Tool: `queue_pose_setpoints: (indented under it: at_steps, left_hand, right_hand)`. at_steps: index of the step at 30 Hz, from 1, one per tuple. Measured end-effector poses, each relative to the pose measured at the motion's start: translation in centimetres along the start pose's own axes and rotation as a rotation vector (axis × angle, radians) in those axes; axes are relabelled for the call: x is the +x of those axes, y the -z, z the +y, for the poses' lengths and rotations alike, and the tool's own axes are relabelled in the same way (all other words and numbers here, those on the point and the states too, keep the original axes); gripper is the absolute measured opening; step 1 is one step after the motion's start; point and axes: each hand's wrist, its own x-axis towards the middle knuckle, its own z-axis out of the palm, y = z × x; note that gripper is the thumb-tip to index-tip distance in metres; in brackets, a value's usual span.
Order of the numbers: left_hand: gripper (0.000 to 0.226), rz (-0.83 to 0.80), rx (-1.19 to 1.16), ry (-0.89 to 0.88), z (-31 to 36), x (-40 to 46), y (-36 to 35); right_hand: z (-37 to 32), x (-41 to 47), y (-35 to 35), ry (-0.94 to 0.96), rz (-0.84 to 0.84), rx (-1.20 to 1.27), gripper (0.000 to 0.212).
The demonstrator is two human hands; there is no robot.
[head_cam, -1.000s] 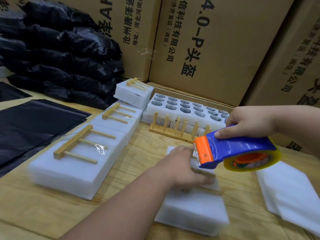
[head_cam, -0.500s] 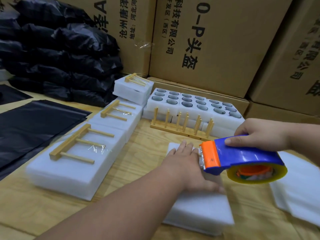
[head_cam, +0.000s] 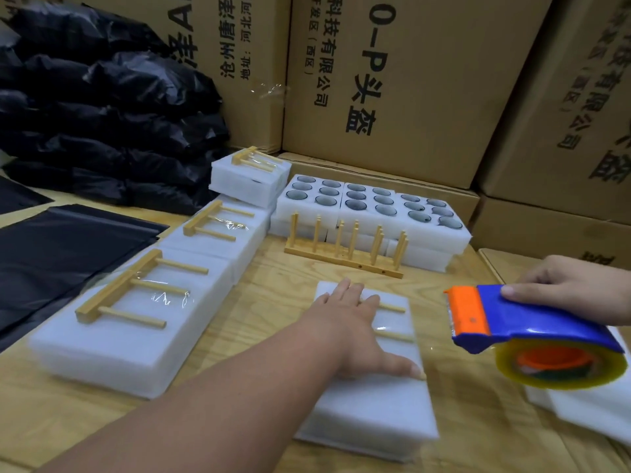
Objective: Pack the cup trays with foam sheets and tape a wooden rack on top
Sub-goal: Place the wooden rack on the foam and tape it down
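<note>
Far left of the fingers: black plastic bags [head_cam: 102, 107] heaped against the cartons, black sheets [head_cam: 58, 254] spread flat on the wooden table [head_cam: 273, 302]. Nearer, still left of the fingers: three finished foam packs in a row, the closest one [head_cam: 129, 336] bearing a wooden rack [head_cam: 126, 295] under clear tape, the next [head_cam: 218, 240] the same, the farthest [head_cam: 249, 179] tilted on top of the row's end. Beyond the fingertips: an upright wooden rack with pegs [head_cam: 345, 250] standing just in front of white cup trays [head_cam: 372, 213], dark cups seated in their round holes. Left hand [head_cam: 355, 329] laid flat on the foam pack in the middle [head_cam: 372, 397], fingers straight and spread, thumb stretched out to the right along the foam; pressed over a rack [head_cam: 392, 322], of which only two pegs showed just right of the fingers. Right of that, raised above the table and clear of the pack: blue and orange tape dispenser [head_cam: 532, 336], gripped from above by the right hand [head_cam: 577, 288], fingers curled over the blue handle, thumb along its near side. Below the dispenser, loose foam sheets [head_cam: 580, 414] at the table's right edge. Behind everything, stacked cardboard boxes [head_cam: 409, 80] with printed characters.
</note>
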Motion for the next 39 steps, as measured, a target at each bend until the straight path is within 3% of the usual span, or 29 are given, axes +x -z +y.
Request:
queue_pose_setpoints:
  at_steps: [6,11,15,21,26,39]
  left_hand:
    - [0.14,-0.104,0.084,0.021,0.7,0.4,1.4]
    - [0.143,-0.014,0.119,-0.104,5.0,1.6,0.2]
    - [0.132,0.051,0.289,-0.085,5.4,1.7,-1.9]
    - [0.113,0.052,0.285,-0.13,4.8,1.7,-1.7]
    - [0.112,0.049,0.29,-0.123,5.0,1.7,-1.9]
    - [0.111,0.044,0.314,-0.098,5.5,1.6,-1.9]
  right_hand:
    - [-1.4,-0.6,-0.6,0.023,0.016,-0.073,0.077]
    - [-1.6,-0.4,-1.7,0.027,0.001,-0.11,0.067]
    - [-1.0,-0.5,-2.1,0.049,-0.039,-0.082,0.083]
    - [1.5,-1.1,-1.7,0.116,-0.039,0.037,0.08]
    - [4.3,-2.1,-0.8,0.029,-0.002,0.076,0.094]
    - [-3.9,1.2,-3.1,-0.113,-0.121,-0.548,0.073]
